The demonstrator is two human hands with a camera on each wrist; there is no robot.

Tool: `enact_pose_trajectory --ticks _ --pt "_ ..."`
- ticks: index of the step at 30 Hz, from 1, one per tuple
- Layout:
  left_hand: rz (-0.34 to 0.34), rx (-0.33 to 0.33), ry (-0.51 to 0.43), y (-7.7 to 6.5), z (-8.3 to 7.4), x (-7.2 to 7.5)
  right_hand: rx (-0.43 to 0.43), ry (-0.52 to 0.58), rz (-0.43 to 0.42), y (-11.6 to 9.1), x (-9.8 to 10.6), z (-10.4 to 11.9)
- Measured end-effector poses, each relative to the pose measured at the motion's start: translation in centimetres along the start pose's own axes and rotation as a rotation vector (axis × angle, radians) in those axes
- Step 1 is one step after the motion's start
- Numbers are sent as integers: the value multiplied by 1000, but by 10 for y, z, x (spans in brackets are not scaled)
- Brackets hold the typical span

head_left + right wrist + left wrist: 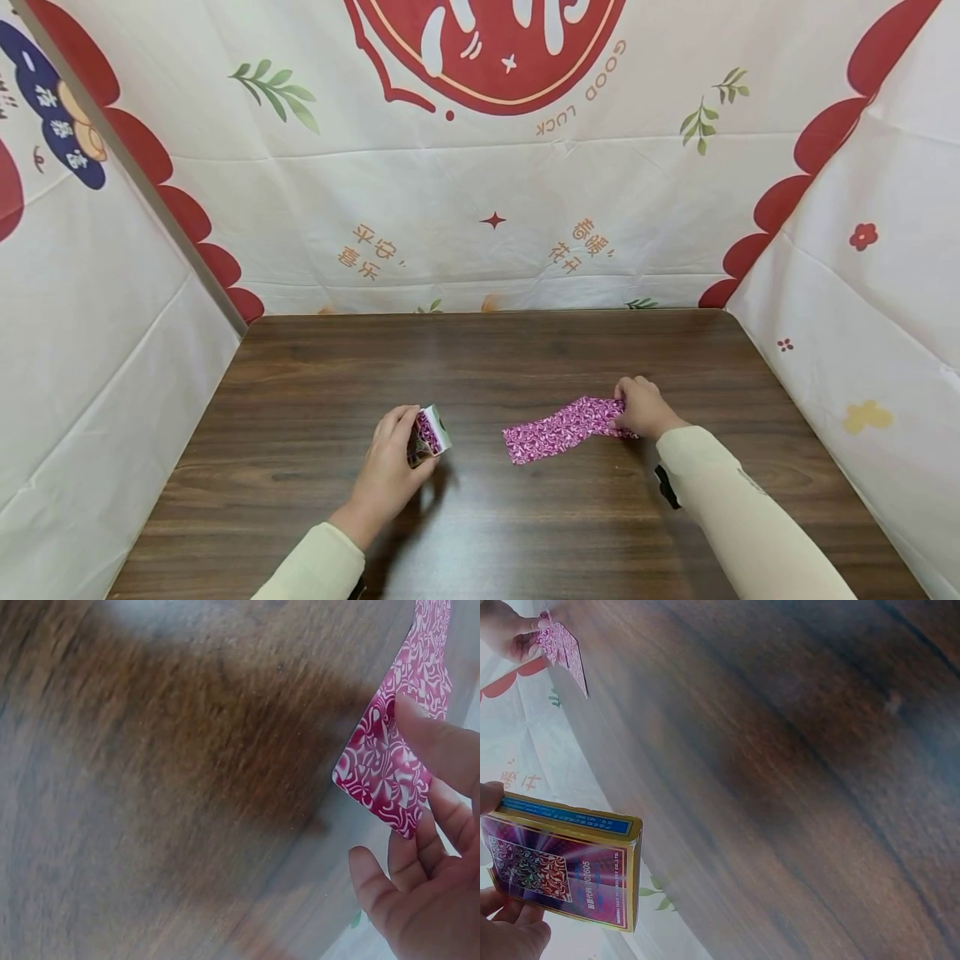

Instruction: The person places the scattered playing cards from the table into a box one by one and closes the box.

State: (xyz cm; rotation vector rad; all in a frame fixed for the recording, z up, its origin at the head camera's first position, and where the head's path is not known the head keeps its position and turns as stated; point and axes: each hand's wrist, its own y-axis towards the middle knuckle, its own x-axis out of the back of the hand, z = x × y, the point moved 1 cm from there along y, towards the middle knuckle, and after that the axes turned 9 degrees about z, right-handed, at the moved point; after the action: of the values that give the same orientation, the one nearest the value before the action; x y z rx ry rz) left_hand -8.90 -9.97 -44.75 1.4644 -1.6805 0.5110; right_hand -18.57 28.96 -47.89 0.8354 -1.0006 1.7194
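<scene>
My left hand (392,462) grips a small playing-card box (430,433) above the table, left of the middle. In the left wrist view the box (566,862) shows a purple face with a gold border and a blue side strip. To the right, a row of playing cards (551,435) with pink-and-white swirled backs lies overlapping on the table. My right hand (643,408) is at its right end. The right wrist view shows the thumb on top of the end card (379,761) and fingers beneath its edge; how many cards it pinches I cannot tell.
The dark wood-grain table (480,358) meets a white printed cloth backdrop (450,192) at its far edge. Similar cloth hangs along the left side (90,350) and the right side (862,333).
</scene>
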Motion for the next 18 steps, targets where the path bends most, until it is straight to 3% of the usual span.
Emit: enact_pose_trajectory --ticks 8,18 --pt "-9 -7 2 -1 1 1 28 66 7 -10 11 4" --pt "-17 -17 8 -1 2 2 42 159 39 -17 12 -8"
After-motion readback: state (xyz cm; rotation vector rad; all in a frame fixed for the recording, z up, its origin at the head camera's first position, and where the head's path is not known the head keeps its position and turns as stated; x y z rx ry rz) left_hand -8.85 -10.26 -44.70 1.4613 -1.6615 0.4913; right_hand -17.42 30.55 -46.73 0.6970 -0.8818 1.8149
